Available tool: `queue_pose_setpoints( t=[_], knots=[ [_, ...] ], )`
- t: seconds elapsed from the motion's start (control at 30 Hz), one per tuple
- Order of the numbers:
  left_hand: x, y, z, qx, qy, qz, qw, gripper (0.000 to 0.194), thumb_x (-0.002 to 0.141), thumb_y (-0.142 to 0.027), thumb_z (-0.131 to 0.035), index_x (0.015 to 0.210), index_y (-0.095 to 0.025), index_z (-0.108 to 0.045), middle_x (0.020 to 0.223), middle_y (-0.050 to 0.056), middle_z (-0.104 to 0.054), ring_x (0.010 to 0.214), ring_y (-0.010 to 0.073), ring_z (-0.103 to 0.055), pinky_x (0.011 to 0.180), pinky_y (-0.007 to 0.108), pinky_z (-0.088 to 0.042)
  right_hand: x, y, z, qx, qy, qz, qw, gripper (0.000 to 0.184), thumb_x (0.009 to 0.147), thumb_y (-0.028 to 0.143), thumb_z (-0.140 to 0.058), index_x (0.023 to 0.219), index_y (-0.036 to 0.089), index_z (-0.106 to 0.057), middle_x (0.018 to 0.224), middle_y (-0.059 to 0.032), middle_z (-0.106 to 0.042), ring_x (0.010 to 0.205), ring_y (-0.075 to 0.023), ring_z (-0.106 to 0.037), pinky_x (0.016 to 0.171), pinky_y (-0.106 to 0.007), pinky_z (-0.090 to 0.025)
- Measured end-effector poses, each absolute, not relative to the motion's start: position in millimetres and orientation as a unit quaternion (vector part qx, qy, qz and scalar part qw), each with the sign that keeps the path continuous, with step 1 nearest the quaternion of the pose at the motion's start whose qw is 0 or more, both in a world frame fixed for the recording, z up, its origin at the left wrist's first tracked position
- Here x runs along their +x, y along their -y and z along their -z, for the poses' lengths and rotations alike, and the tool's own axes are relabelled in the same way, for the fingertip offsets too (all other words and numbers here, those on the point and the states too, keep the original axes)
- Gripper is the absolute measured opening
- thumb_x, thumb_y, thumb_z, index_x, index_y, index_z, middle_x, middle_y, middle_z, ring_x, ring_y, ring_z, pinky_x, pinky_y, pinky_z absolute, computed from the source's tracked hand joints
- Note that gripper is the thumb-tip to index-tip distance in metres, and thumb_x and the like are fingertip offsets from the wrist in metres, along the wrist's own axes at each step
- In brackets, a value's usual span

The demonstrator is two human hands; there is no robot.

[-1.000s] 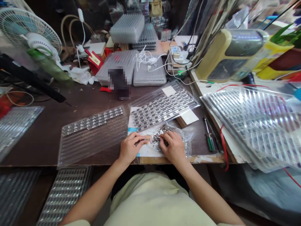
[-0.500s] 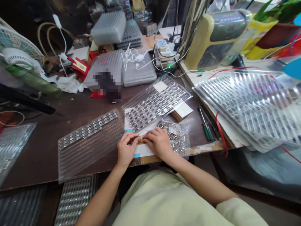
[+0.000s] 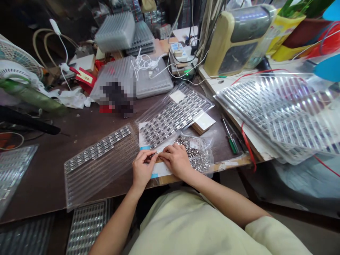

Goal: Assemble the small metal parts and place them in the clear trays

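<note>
Near the table's front edge my left hand (image 3: pixel 142 167) is closed, thumb against fingers, on a small dark part whose kind is too small to make out. My right hand (image 3: pixel 177 160) is closed too, its fingertips touching or nearly touching those of the left; what they pinch is hidden. Under both hands lies a white sheet (image 3: pixel 162 170) with blue tape. Right of them is a clear plastic bag (image 3: pixel 200 154) full of small shiny metal pieces. Beyond my hands, a clear tray (image 3: pixel 172 115) holds rows of small metal parts. Another ribbed tray (image 3: pixel 92 180), partly filled, lies left.
A green-handled screwdriver (image 3: pixel 230 138) lies to the right. Stacked clear trays (image 3: pixel 281 113) overhang the right side, with a red cord (image 3: pixel 247 145) beside them. White cables (image 3: pixel 145 63) sit on a closed plastic case (image 3: pixel 156 83) at the back. A fan (image 3: pixel 20 63) stands at left.
My right fingertips have moved slightly left, closing the gap to the left hand and covering the small tan piece seen between them. The left hand keeps its pinch. The camera view has shifted a little.
</note>
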State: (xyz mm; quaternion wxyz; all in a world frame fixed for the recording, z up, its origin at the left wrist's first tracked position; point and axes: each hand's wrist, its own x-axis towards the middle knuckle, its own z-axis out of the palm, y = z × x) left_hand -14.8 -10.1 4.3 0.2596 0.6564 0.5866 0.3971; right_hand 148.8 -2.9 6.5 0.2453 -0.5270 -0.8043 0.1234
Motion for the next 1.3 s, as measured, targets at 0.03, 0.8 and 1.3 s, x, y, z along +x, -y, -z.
queue_pose_setpoints(
  t=[0.03, 0.8, 1.3],
  knots=[
    [-14.7, 10.4, -4.4, 0.656, -0.587, -0.397, 0.26, 0.018, 0.083, -0.032, -0.062, 0.091, -0.018, -0.071, 0.091, 0.006, -0.065, 0.078, 0.0138, -0.063, 0.06, 0.02, -0.052, 149.9, 3.1, -7.0, -0.527, 0.806, -0.122, 0.24, 0.015, 0.089, 0.034, -0.058, 0.097, 0.033, -0.071, 0.09, -0.0008, -0.064, 0.083, -0.0164, -0.046, 0.073, -0.033, -0.027],
    [7.5, 4.8, -3.3, 0.758, -0.517, -0.339, 0.209, 0.013, 0.082, -0.027, -0.065, 0.092, -0.024, -0.072, 0.088, 0.004, -0.067, 0.084, 0.017, -0.062, 0.078, 0.03, -0.05, 197.9, 8.1, -2.4, -0.544, 0.767, -0.109, 0.322, 0.019, 0.093, 0.029, -0.051, 0.09, 0.022, -0.069, 0.082, -0.0035, -0.067, 0.08, -0.0164, -0.055, 0.073, -0.029, -0.041],
    [-18.6, -14.4, -17.8, 0.706, -0.552, -0.404, 0.185, 0.011, 0.083, -0.025, -0.064, 0.089, -0.022, -0.072, 0.089, 0.003, -0.067, 0.082, 0.0154, -0.063, 0.076, 0.027, -0.049, 185.6, 1.3, -13.8, -0.504, 0.777, -0.168, 0.338, 0.02, 0.093, 0.023, -0.048, 0.099, 0.02, -0.067, 0.088, -0.0066, -0.066, 0.083, -0.0184, -0.057, 0.075, -0.03, -0.045]
  ],
)
